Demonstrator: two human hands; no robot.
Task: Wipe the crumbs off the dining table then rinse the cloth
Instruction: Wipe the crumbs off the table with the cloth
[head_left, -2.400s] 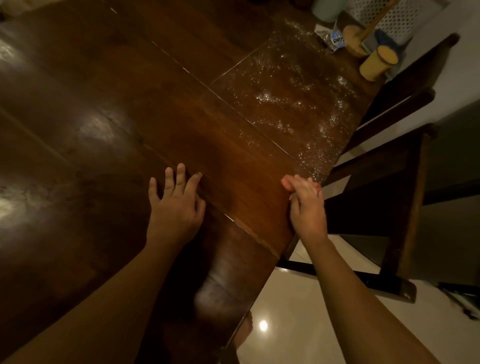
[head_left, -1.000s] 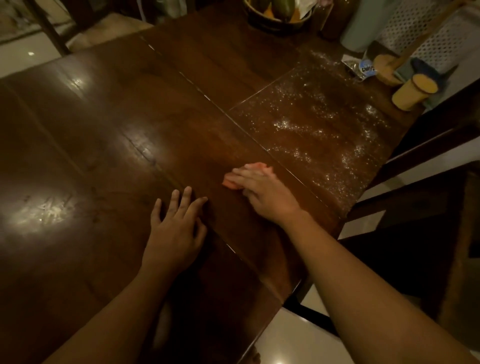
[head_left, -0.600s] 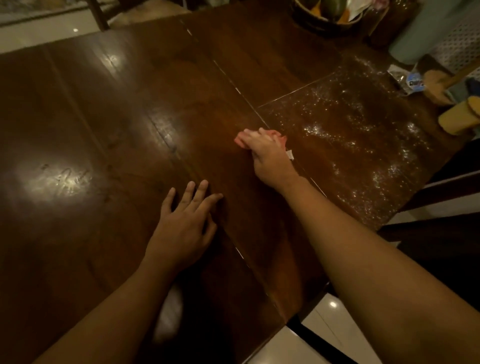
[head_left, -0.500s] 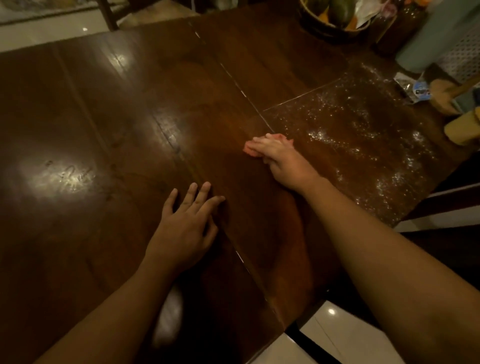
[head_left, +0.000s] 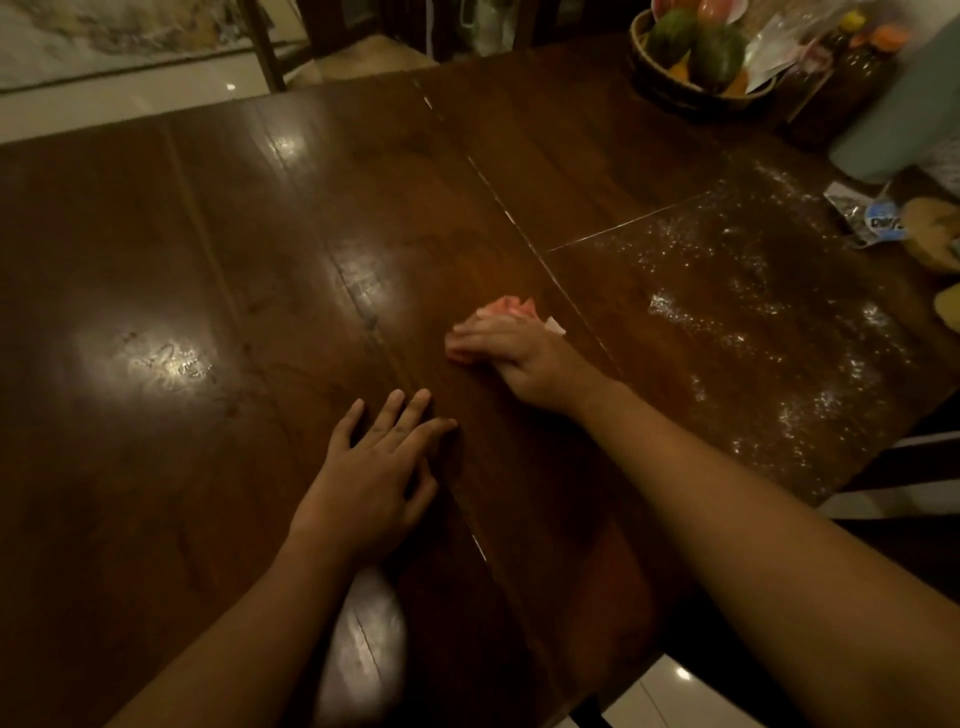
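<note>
The right hand has slid the cloth toward 8 o'clock, off the seam and away from the crumbs. At 6 o'clock the left hand lies spread and released on the table, likely bracing the reach. At centre the right hand presses the one pink cloth down, fingers seemingly flat in this dim light, to drag debris. One crumb patch, at 3 o'clock, is unwiped.

The scene is dim and warm-toned. Light from above throws bright glare patches on the polished table, and the edges bow and soften
</note>
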